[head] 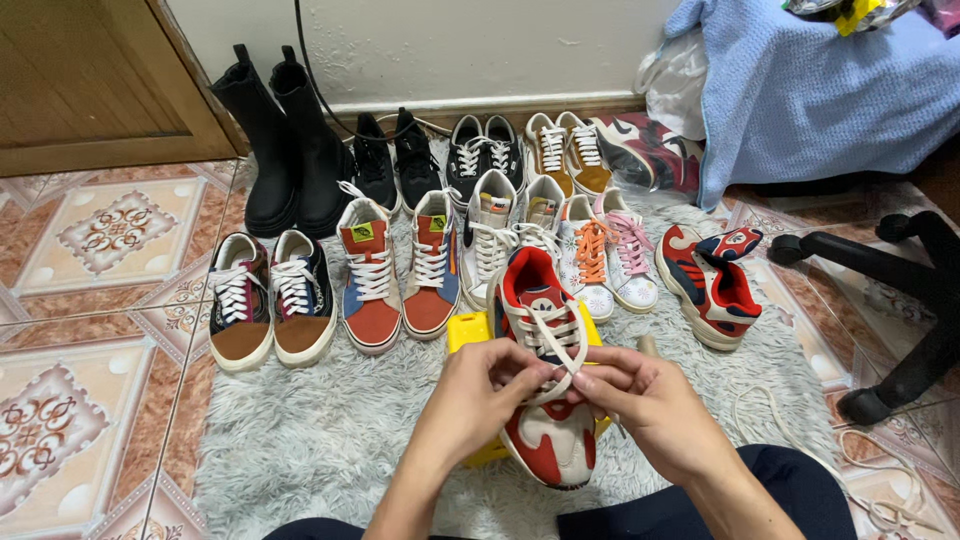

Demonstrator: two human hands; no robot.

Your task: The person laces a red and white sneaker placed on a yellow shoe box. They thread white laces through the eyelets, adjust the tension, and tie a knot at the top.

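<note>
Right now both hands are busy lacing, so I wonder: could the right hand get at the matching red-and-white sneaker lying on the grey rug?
Probably yes: the right hand has open rug between it and that red-and-white sneaker, once it drops the lace.

I sit on a patterned terracotta tile floor with a shaggy grey rug spread over it. On the rug stand rows of laced sneakers, a yellow plastic stool and a loose red, white and navy trainer. Tall black boots stand by the wall; a loose white lace lies on the tiles.
</note>
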